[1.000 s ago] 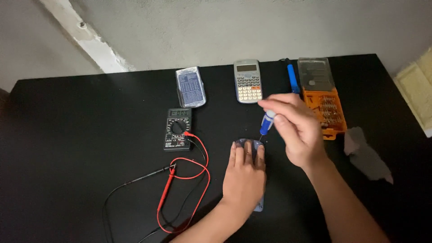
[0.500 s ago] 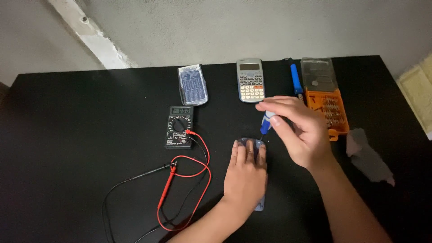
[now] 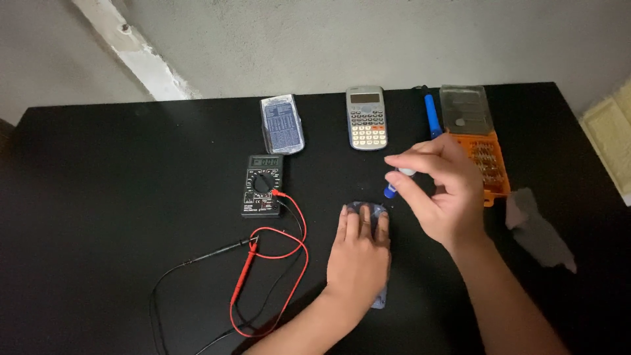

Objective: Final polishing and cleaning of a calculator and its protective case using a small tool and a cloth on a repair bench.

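My left hand (image 3: 359, 258) lies flat on a small dark blue-grey device (image 3: 369, 213) on the black table (image 3: 118, 223), pressing it down; most of the device is hidden under the palm. My right hand (image 3: 442, 190) hovers just right of it, fingers pinched on a small blue and white screwdriver (image 3: 396, 182) whose blue end points down toward the device. The tip sits a little above and right of the device, apart from it.
A black multimeter (image 3: 262, 186) with red and black leads (image 3: 273, 263) lies to the left. At the back are a calculator cover (image 3: 282, 124), a grey calculator (image 3: 367, 118), a blue-handled tool (image 3: 431, 115) and an orange bit case (image 3: 485, 161) with open clear lid. A grey cloth (image 3: 539, 230) lies right.
My right hand has shifted slightly with the screwdriver, its fingers turning around the handle. My left hand stays flat on the device.
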